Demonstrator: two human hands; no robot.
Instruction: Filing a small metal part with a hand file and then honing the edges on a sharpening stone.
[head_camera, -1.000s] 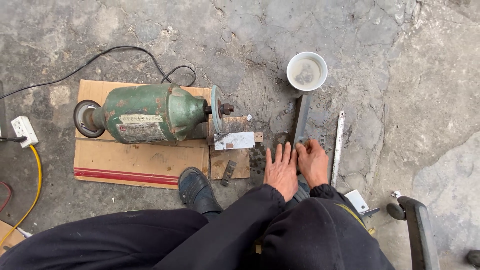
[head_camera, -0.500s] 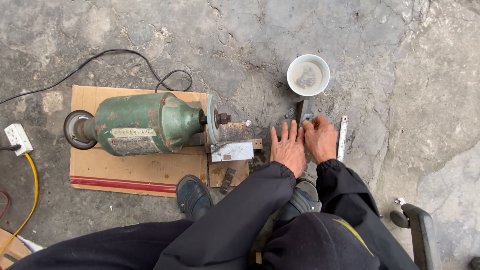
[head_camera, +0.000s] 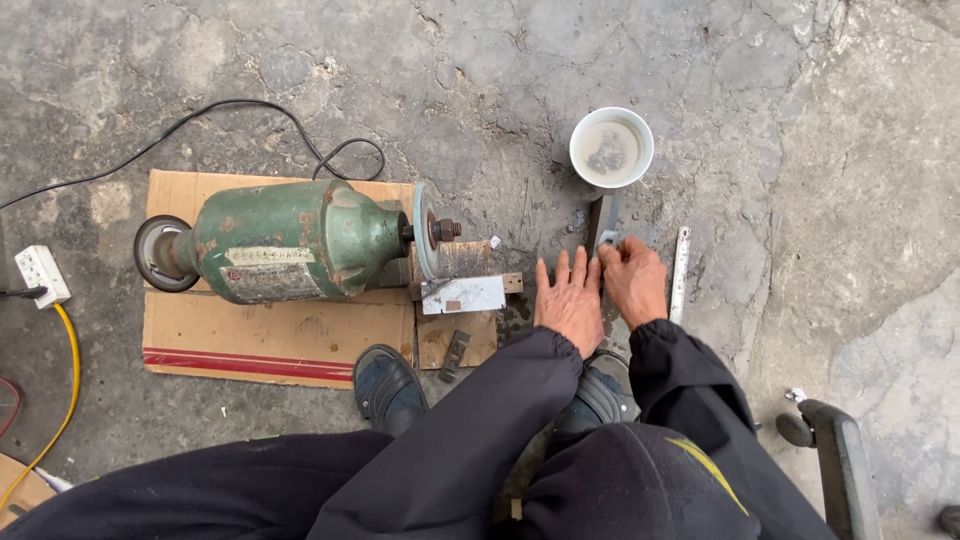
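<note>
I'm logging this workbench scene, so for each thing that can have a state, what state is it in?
left hand: flat, fingers spread, pressing on the metal bar.
right hand: curled on the metal bar, which lies flat on the concrete.
white cup: upright, holding cloudy liquid.
green bench grinder: lying on cardboard; whether it runs cannot be told.
black cable: loose on the floor.
white power strip: one plug in.

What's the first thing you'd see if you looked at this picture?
The big green grinder on cardboard at the left catches the eye first. Right of it, the left hand and right hand press on a flat metal bar, just below a white cup.
</note>
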